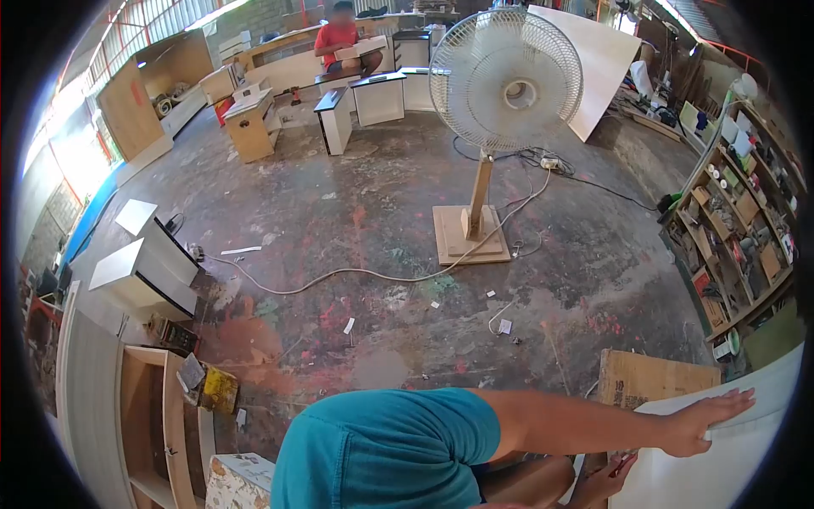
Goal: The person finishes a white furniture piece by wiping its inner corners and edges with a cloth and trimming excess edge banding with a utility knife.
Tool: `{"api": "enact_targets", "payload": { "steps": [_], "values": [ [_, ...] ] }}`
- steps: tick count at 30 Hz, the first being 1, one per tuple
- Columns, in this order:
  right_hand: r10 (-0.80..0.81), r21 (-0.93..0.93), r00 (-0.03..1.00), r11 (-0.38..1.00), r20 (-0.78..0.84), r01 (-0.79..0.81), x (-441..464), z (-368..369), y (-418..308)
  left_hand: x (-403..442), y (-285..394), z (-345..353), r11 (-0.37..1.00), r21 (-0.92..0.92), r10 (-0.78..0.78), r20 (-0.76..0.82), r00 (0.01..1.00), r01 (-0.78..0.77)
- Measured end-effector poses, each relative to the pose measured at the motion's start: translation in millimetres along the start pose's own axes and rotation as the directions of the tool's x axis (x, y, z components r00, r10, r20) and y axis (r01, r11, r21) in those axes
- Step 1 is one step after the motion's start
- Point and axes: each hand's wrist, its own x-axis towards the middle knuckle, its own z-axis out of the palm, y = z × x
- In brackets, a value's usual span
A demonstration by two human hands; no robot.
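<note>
My left hand [708, 422] lies palm down on a large white panel [712, 475] at the lower right, its fingers stretched toward the upper right and its thumb low. A bare arm runs to it from a teal sleeve at the bottom centre. Below that forearm, my right hand [600, 485] is closed around a small red tool [626, 463] beside the panel's near edge. The arm and the frame's bottom hide part of this hand, and the tool's type cannot be made out.
A flat cardboard piece [657, 377] lies behind the panel. A fan [509, 89] on a wooden stand trails a cable [339, 271] over the floor. Shelves [733, 220] stand right, cabinet frames [172, 416] left. A person [339, 42] in red sits at the back among cabinet boxes.
</note>
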Motion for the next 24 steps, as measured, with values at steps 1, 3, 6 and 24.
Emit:
{"api": "enact_targets", "payload": {
  "steps": [1,3,6,24],
  "values": [
    [-0.004,-0.014,1.000,1.000,-0.003,0.004,0,-1,0,0,0,-1,1.000,0.002,-0.006,0.006,1.000,0.006],
    [-0.022,-0.053,1.000,0.998,-0.019,0.021,-1,-2,1,0,0,0,1.000,0.002,-0.022,0.020,1.000,0.022],
    [-0.058,-0.094,0.998,0.994,-0.039,0.054,0,-1,5,-1,1,2,0.997,0.000,-0.077,0.034,0.996,0.077],
    [-0.075,-0.391,0.997,0.918,0.001,0.069,5,-33,-2,-1,2,0,0.999,0.007,-0.035,0.031,0.999,0.035]
  ]
}}
